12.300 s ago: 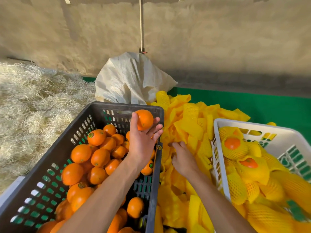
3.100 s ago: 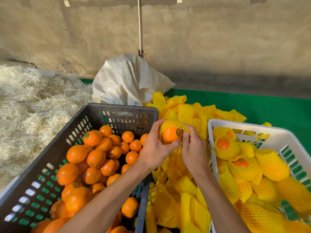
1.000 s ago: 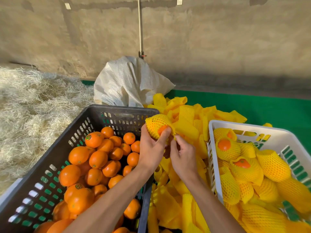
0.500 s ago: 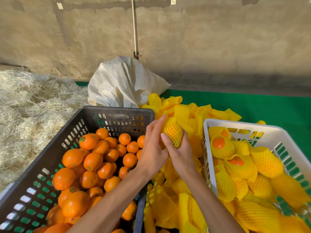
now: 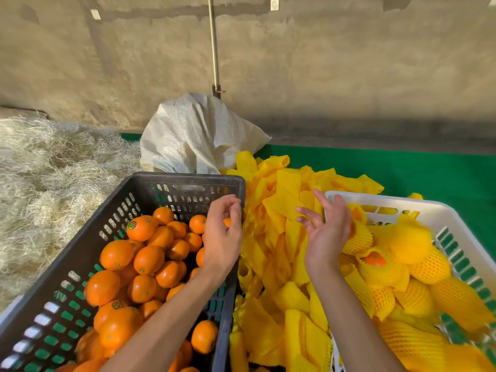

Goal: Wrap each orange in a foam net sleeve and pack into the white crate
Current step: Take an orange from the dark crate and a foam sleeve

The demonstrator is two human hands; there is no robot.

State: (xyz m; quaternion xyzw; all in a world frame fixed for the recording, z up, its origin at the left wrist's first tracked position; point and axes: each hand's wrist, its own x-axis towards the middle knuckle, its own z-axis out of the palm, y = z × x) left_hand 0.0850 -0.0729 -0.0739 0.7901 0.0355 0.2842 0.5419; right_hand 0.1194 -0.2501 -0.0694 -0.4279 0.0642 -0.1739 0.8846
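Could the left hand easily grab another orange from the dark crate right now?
Probably yes: the left hand hovers empty over the open-topped dark crate, with bare oranges directly below.

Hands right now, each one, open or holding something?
Left hand: fingers loosely curled, holding nothing, open.
Right hand: fingers spread, empty, open.

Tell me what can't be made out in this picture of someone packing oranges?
- Head view: the blurred yellow shape over the white crate; motion smear hides whether it holds an orange.
- Dark crate: its lower oranges are buried under the top layer, so no count.
- White crate's near end is cut off by the frame edge.
- White sack: its contents are covered.
- Left hand: curled fingers hide the palm.
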